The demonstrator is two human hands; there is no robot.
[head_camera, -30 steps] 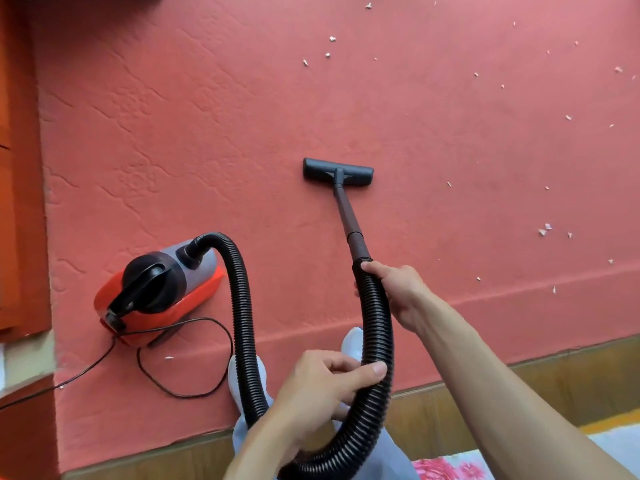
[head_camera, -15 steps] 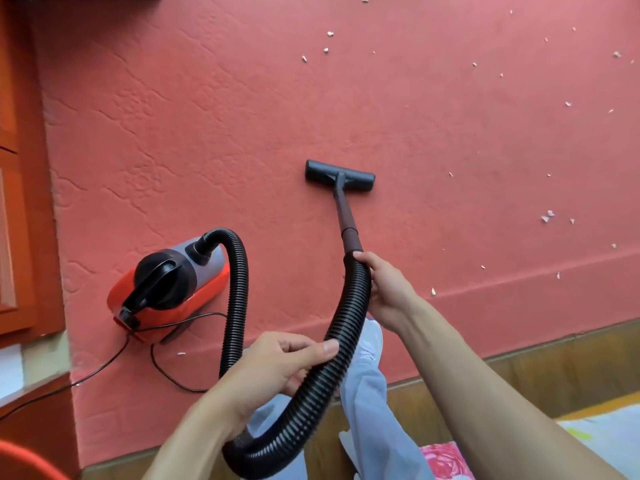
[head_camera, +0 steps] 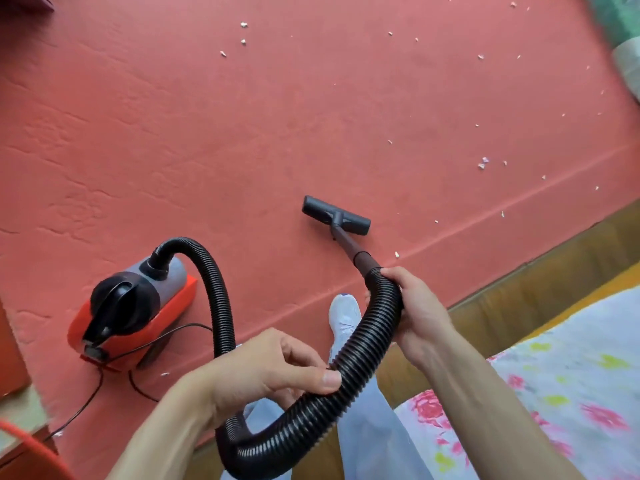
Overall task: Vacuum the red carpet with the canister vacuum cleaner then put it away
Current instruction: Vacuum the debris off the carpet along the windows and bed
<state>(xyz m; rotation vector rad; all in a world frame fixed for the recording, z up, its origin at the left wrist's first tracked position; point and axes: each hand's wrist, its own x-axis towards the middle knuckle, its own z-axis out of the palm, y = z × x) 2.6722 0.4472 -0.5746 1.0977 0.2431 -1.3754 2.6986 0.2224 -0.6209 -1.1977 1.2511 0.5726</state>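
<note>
Nozzle (head_camera: 336, 215), a flat black plastic bar, lay on the red carpet (head_camera: 242, 133), drawn back nearer the carpet's raised border than half a second before. Its dark rigid wand (head_camera: 349, 245) met the ribbed black hose (head_camera: 363, 344), where the right hand (head_camera: 419, 310) gripped with its fingers wrapped round. The left hand (head_camera: 263, 372) pinched the hose lower down between thumb and curled fingers. The hose arched over to the rounded red-and-grey canister (head_camera: 135, 306), unmoved near the carpet's left edge, with its thin cord (head_camera: 156, 341) trailing. White scraps (head_camera: 483, 163) dotted the embossed pile beside a wooden floor (head_camera: 519, 296).
</note>
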